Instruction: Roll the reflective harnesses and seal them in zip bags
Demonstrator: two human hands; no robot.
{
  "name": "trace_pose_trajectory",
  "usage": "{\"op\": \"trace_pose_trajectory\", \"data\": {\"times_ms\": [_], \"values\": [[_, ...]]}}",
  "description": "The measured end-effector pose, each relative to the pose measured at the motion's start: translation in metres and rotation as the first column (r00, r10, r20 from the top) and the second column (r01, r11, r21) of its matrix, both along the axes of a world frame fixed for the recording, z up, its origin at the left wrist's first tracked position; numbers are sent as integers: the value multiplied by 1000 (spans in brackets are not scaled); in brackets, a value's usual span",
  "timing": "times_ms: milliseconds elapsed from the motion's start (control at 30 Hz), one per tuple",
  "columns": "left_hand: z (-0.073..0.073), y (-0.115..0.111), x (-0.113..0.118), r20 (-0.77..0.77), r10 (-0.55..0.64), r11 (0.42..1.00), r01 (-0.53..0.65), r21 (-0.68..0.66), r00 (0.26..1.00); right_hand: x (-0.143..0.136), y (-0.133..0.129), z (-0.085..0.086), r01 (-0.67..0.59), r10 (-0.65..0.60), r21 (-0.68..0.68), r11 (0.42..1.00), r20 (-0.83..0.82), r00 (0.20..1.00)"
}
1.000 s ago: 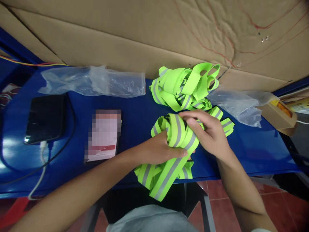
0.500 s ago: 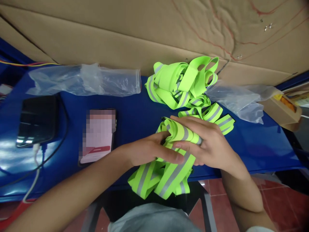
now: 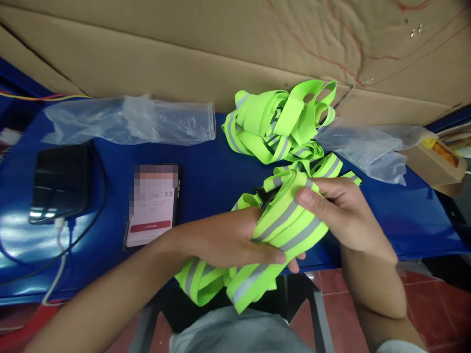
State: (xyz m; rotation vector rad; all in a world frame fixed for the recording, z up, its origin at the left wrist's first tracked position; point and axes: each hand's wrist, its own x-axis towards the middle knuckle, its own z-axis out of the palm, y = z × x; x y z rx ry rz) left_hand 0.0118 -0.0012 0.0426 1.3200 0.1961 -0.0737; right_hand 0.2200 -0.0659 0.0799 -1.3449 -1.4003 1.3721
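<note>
A bundle of fluorescent yellow-green reflective strap (image 3: 279, 220) with grey stripes lies between both hands above the table's front edge. My left hand (image 3: 239, 242) is wrapped round its lower part, thumb across the front, with some fingertips showing beneath. At the upper right, my right hand (image 3: 334, 211) pinches folded layers of the strap, thumb on top. Loose loops hang below my left hand past the table edge. Behind the hands lies a tangled heap of the same reflective strap (image 3: 257, 115), with more loops on its near right side.
On the blue table (image 3: 206, 186) a phone (image 3: 150, 211) lies left of the hands, beside a black glossy device (image 3: 61, 184) with cables. Clear plastic bags (image 3: 169, 122) lie along the cardboard backing (image 3: 165, 54). An open cardboard box (image 3: 434, 164) stands at the far right.
My right hand has turned from covering the rolled strap to pinching folded layers with the thumb on top. The bundle has opened into longer, flatter layers slanting up to the right.
</note>
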Motion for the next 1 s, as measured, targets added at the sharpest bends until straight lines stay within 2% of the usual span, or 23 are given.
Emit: {"op": "trace_pose_trajectory", "data": {"times_ms": [100,200,400,433,500,567,633,667,733,800,867,900,967,1000], "values": [[-3,3,1,-38,48,999,-48,6,998,2,3,-6,9,-13,-61,998,-71,997],[-5,6,0,-81,91,995,-88,37,993,4,6,-10,42,-46,-52,998,-72,996],[-5,6,-3,-48,66,994,-61,88,997,2,15,-22,6,-10,-105,994,-42,999],[-5,6,-3,-29,67,993,-64,101,997,0,18,-25,18,-17,-65,998,8,1000],[-6,6,-3,7,67,992,-67,106,998,-4,21,-31,66,-83,106,992,155,984],[-8,7,-3,26,74,991,-76,110,997,-6,23,-33,59,-145,292,954,280,949],[-9,8,-3,31,92,988,-95,121,995,-6,21,-32,-42,-110,397,917,354,929],[-9,8,-3,42,113,984,-117,133,993,-5,20,-30,-131,-42,411,902,385,922],[-11,8,-3,49,164,971,-170,167,985,-4,16,-27,-307,104,395,866,457,883],[-12,8,-3,14,196,962,-195,189,981,-4,13,-25,-382,153,363,850,524,838],[-13,6,-3,-25,185,975,-181,131,982,-6,11,-26,-365,121,359,859,549,827],[-13,5,-2,-37,163,986,-162,50,986,-7,10,-26,-345,94,377,860,547,832],[-14,1,-1,-20,121,971,-122,-204,993,-8,9,-24,-309,39,430,848,531,847],[-14,-1,0,1,101,935,-95,-341,995,-8,8,-22,-283,-4,463,840,527,850]]}}
